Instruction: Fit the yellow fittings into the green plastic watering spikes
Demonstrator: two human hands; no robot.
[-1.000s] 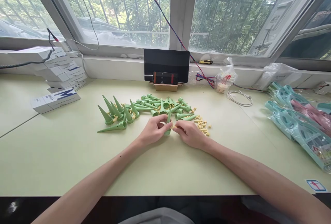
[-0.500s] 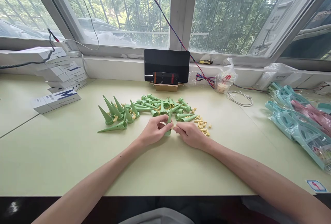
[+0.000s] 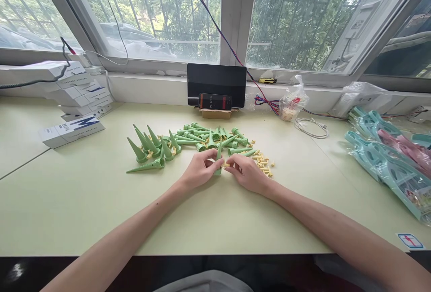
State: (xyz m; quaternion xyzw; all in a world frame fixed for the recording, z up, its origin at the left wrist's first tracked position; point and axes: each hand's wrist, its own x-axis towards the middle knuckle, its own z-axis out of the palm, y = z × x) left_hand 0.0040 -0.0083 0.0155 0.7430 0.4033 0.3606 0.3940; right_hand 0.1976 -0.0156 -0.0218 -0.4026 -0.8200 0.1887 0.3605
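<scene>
My left hand (image 3: 201, 169) is closed round a green plastic spike (image 3: 219, 152), which stands point up between thumb and fingers. My right hand (image 3: 247, 173) pinches a small yellow plastic valve (image 3: 226, 165) against the side of that spike; how far it sits in the spike I cannot tell. Beyond my hands lies a heap of loose green spikes (image 3: 191, 137). To the left several spikes with yellow pieces on them stand upright (image 3: 153, 143), and one spike (image 3: 148, 166) lies on its side. Loose yellow valves (image 3: 264, 165) are scattered just right of my right hand.
A phone (image 3: 215, 102) leans on a dark screen (image 3: 217, 81) at the back. White boxes (image 3: 72, 131) are stacked at the left. Bagged turquoise plastic items (image 3: 384, 166) lie at the right, with a coiled white cable (image 3: 311, 128) and a bagged cup (image 3: 292, 103) nearer the window.
The fingers of my right hand have shifted on the yellow valve, so more of it shows beside the spike. My left hand keeps its hold almost unmoved.
</scene>
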